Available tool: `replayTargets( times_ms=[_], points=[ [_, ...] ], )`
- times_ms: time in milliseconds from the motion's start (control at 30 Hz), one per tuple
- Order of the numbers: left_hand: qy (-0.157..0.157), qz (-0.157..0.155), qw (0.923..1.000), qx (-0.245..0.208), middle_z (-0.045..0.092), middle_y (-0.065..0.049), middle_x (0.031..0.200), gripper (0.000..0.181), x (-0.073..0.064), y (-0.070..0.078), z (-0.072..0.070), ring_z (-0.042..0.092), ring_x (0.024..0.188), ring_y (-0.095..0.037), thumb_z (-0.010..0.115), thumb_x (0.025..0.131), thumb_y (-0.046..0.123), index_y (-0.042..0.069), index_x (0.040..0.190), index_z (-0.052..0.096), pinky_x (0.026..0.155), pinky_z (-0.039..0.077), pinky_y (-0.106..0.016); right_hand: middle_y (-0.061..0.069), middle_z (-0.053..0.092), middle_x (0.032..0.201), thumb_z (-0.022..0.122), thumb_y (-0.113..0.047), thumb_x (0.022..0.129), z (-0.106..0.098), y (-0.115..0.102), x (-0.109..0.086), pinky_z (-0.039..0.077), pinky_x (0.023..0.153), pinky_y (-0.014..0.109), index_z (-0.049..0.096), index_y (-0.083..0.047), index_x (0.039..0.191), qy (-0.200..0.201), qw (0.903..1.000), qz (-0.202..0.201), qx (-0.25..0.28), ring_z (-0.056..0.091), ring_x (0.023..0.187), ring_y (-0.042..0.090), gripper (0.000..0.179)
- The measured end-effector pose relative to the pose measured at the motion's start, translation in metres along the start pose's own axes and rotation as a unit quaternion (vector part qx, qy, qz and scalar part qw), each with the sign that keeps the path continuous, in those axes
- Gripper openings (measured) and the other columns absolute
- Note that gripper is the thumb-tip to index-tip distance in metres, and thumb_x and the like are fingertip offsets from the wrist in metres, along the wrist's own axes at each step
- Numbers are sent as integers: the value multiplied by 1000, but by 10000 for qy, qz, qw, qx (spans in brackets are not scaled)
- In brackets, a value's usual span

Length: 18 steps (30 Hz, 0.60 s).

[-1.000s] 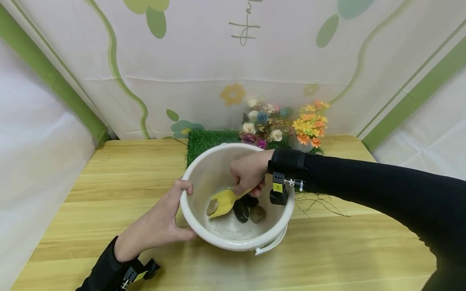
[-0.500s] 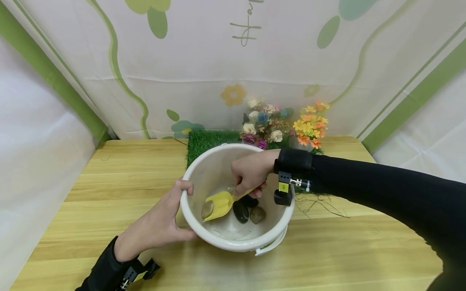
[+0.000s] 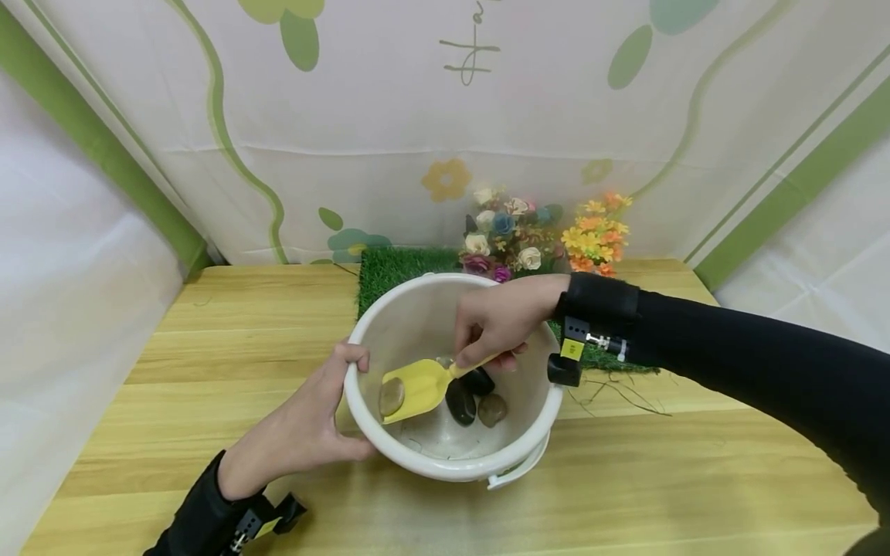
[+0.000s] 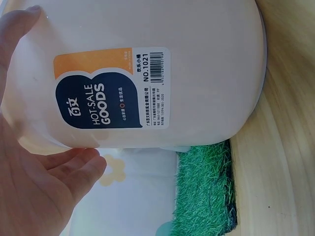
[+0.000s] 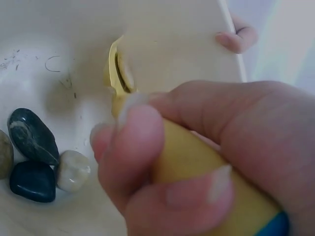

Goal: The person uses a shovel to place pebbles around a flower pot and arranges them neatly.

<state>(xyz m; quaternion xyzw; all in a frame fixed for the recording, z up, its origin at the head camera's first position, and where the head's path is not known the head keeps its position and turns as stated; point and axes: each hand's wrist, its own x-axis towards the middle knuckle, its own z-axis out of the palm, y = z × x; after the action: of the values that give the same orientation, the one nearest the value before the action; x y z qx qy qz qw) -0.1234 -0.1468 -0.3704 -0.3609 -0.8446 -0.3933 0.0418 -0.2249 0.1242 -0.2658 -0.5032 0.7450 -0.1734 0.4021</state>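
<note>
A white bucket [image 3: 452,468] stands on the wooden table. My left hand [image 3: 313,421] grips its left rim, fingertips over the edge and thumb against the outer wall. Inside the bucket, my right hand [image 3: 502,320] holds a small yellow shovel [image 3: 429,384] by its handle, which ends in blue in the right wrist view. A tan stone [image 3: 392,396] lies on the blade, close to the bucket's left wall. Below the hand, on the bucket floor, are black stones [image 5: 32,181], a brown stone [image 3: 492,410] and a pale stone [image 5: 73,171].
Behind the bucket lies a green artificial grass mat [image 3: 396,266]. Mixed artificial flowers [image 3: 504,232] and yellow-orange flowers [image 3: 594,235] stand at the back right. The bucket's handle [image 3: 521,467] hangs at its front right. A printed curtain [image 3: 348,116] closes off the back.
The right hand has drawn up and to the right. The shovel blade, carrying the tan stone, has shifted left toward the bucket wall. The left hand stays on the rim.
</note>
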Motion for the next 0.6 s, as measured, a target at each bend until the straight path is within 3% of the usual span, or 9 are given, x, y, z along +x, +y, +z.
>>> replayTargets(
  times_ms=[233,600],
  points=[
    [21,4,10000,32,38,-8,119,75,0,0,0,39,116,-21,81,60,29,12,108,27,84,41,-41,4,55,59,50,-24,95,-6,-5,-16,39,45,30,67,-22,81,110,9993,-105,336,50,48,23,23],
    [-8,59,9999,-132,33,-11,130,75,0,0,1,38,119,-25,81,60,25,12,108,26,82,46,-40,0,57,64,51,-29,95,-11,-1,-51,41,42,31,67,-31,102,489,9982,-91,323,50,48,20,19]
  ],
)
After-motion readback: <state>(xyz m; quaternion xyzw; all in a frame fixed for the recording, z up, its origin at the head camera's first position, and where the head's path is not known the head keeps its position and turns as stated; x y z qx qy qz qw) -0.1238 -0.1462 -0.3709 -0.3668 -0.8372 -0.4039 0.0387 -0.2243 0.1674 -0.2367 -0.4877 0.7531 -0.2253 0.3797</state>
